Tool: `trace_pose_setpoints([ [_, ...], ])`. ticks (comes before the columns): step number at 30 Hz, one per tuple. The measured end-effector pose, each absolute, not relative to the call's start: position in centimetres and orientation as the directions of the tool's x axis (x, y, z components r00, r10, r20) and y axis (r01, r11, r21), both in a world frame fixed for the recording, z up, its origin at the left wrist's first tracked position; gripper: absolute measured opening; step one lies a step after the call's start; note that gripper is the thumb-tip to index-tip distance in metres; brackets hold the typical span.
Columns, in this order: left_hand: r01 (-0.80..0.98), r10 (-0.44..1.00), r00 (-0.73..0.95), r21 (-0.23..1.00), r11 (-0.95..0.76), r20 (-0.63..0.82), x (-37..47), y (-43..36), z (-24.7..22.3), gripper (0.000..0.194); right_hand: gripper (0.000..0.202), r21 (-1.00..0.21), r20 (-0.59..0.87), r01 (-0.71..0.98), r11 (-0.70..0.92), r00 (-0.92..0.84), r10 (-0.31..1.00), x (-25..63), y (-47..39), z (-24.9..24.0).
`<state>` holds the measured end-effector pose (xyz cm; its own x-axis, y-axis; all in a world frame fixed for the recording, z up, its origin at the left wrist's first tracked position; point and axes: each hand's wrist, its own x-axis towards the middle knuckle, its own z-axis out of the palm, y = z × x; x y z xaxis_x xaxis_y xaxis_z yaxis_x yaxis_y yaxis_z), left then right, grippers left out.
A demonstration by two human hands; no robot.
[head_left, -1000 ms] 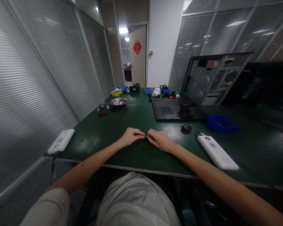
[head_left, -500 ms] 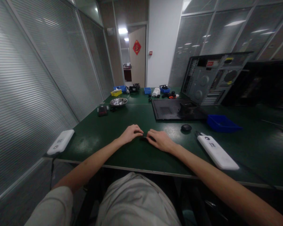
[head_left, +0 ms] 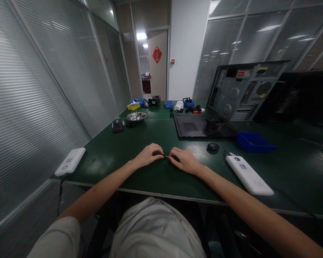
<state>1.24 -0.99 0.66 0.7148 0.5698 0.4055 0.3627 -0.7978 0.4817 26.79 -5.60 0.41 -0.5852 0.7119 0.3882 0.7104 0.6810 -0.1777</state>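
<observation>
My left hand [head_left: 150, 154] and my right hand [head_left: 185, 160] rest low over the green table, fingertips facing each other a short way apart. Between them is a small dark piece [head_left: 164, 156] with a thin bright part pointing toward the right fingers. The left thumb and fingers are closed at its dark end. On the other side, the right thumb and fingers pinch at the bright end. It is too small and blurred to tell its kind. A black computer mouse [head_left: 213, 146] lies to the right of my right hand.
A white power bank [head_left: 249, 175] and a blue tray [head_left: 254, 141] lie to the right. Behind stand a black panel [head_left: 190, 125] and an open computer case [head_left: 238, 95]. A metal bowl [head_left: 136, 116] sits back left; another white power bank [head_left: 70, 162] lies at the left edge.
The fingertips have parted slightly, and the small piece's bright part shows more between them. The view has shifted a little; the other things on the table stay put.
</observation>
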Motion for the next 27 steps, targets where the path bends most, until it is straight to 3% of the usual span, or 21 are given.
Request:
trace_pose_setpoints([
  [11, 0.485, 0.621, 0.737, 0.433, -0.76, 0.265, -2.9, 1.6, 0.8, 0.031, 0.018, -0.199, 0.365, 0.721, 0.663, -0.574, 0.733, 27.0, -5.8, 0.8],
  [13, 0.611, 0.735, 0.628, 0.422, -0.669, 0.255, -6.8, 3.4, 0.7, 0.037, 0.018, -0.205, 0.361, 0.721, 0.662, -0.573, 0.736, 27.0, -5.8, 0.9],
  [16, 0.839, 0.918, 0.298, 0.388, -0.382, 0.26, -15.0, 5.9, 0.3, 0.033, 0.017, -0.209, 0.363, 0.72, 0.662, -0.571, 0.736, 27.1, -5.7, 0.8],
  [20, 0.931, 0.933, -0.129, 0.365, -0.003, 0.337, -24.9, 7.5, -0.7, 0.031, 0.017, -0.208, 0.365, 0.713, 0.669, -0.578, 0.73, 27.1, -5.6, 0.6],
  [23, 0.927, 0.9, -0.239, 0.363, 0.098, 0.366, -28.0, 7.6, -1.5, 0.033, 0.017, -0.208, 0.358, 0.715, 0.668, -0.58, 0.732, 27.1, -5.5, 0.4],
  [27, 0.939, 0.887, -0.216, 0.336, 0.074, 0.408, -27.7, 7.7, -1.9, 0.035, 0.017, -0.202, 0.358, 0.717, 0.667, -0.58, 0.732, 27.1, -5.5, 0.3],
])
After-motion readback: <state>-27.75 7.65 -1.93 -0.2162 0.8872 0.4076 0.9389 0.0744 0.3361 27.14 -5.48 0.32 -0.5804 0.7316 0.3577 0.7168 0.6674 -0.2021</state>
